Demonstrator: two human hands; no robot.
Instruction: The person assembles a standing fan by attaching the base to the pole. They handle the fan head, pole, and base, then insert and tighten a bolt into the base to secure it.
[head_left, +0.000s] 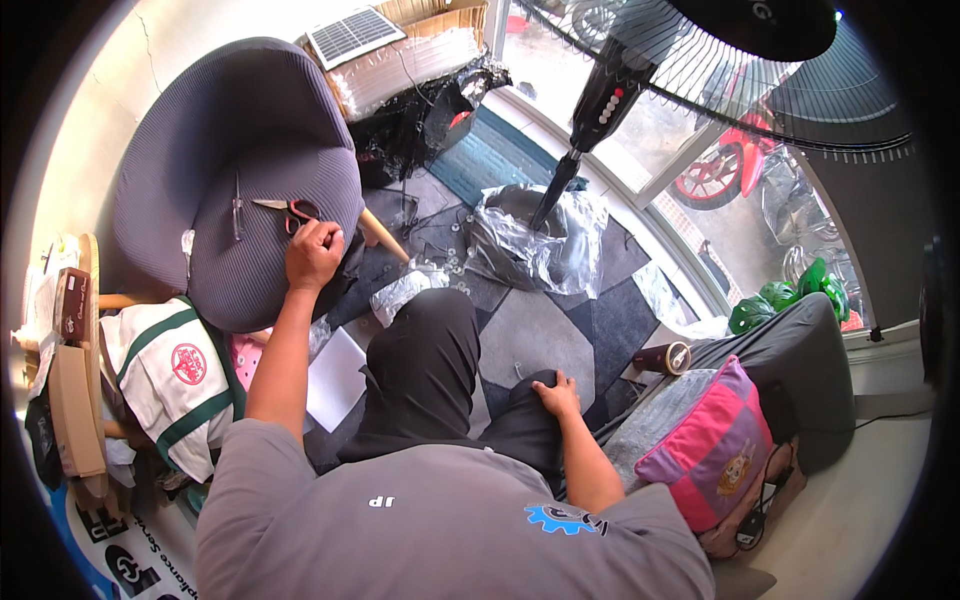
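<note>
My left hand (315, 255) is at the front edge of a grey ribbed chair seat (215, 275), with its fingers curled. Just beyond the knuckles lies a pair of scissors (300, 214) with dark and reddish handles, blades pointing left. Whether the fingers touch the handles, or hold anything small, is hidden. A slim screwdriver (238, 212) with a clear handle rests on the seat left of the scissors. My right hand (558, 394) lies on my right knee, fingers apart and holding nothing.
A standing fan (600, 100) rises ahead, above clear plastic wrapping (545, 245) on the patterned floor. Small round pieces (456, 262) are scattered nearby. A white sheet (337, 378) lies by my left leg. To the right are a dark tumbler (662, 358) and a pink-purple pillow (708, 440).
</note>
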